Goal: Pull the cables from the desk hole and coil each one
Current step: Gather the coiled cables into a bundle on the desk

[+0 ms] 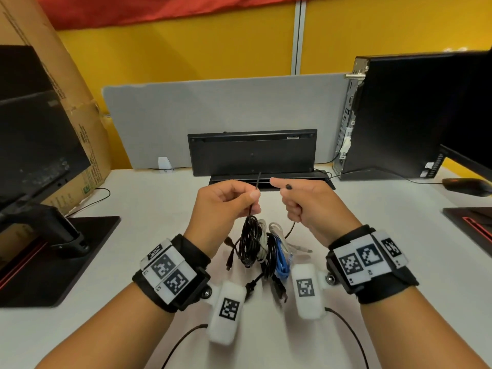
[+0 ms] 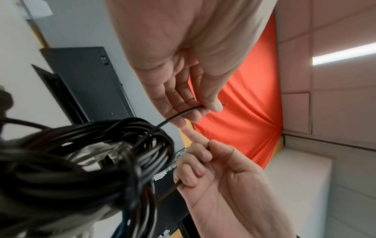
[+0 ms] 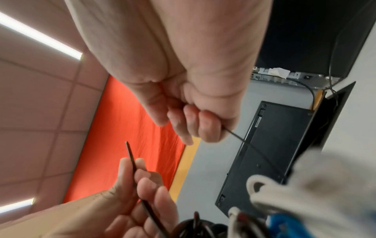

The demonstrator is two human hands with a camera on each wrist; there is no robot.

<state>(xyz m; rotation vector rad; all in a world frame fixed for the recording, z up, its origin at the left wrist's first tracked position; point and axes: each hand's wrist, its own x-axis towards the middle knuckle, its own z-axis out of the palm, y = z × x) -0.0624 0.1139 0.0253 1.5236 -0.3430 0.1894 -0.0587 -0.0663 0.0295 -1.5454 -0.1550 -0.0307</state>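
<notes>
A bundle of coiled cables, black, white and blue, hangs low over the white desk between my wrists. A thin black wire rises from the top of the bundle. My left hand pinches one end of it, and the tip sticks up past the thumb. My right hand is curled round the other end, whose dark tip pokes out by the forefinger. The left wrist view shows the wire running from the black coils into the pinch. The desk hole is a long black slot just behind both hands.
A black keyboard stands on edge behind the slot, against a grey divider. A monitor and its base stand left, before a cardboard box. At the right are a computer tower and a mouse.
</notes>
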